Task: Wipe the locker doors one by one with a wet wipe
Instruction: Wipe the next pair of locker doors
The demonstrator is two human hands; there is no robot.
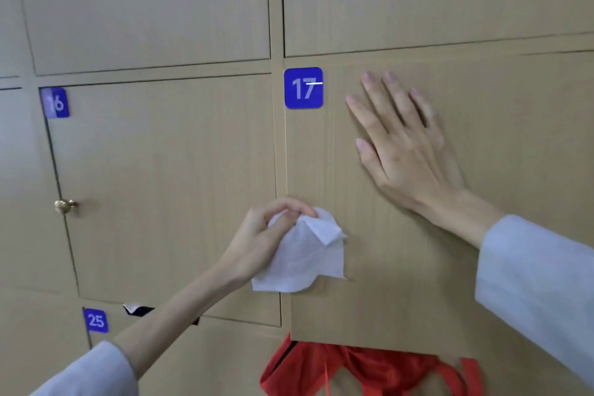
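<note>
Left hand: the left hand [261,236] comes in from 7 o'clock, fingers curled, pinching the top of a white wet wipe [302,259] against the left edge of door 17.
Right hand: the right hand [400,141] comes in from 4 o'clock and lies flat on door 17 [401,267], fingers straight and slightly spread, pointing toward 11 o'clock; it holds nothing.
Wet wipe: crumpled at the top, hanging loose below the fingers, at 7 o'clock from the right hand.
Door 17: stands slightly out from the frame; blue number plate [303,88] at its top left corner, at 9 o'clock from the right fingertips.
Door 16: door 16 [167,186] lies at 9 o'clock from the wipe, with a brass knob [64,205] near its left edge.
Below: red cloth [369,370] hangs under door 17 at 6 o'clock; plate 25 [96,320] sits at 8 o'clock.
Sleeves: pale sleeves [540,292] cover both forearms.
</note>
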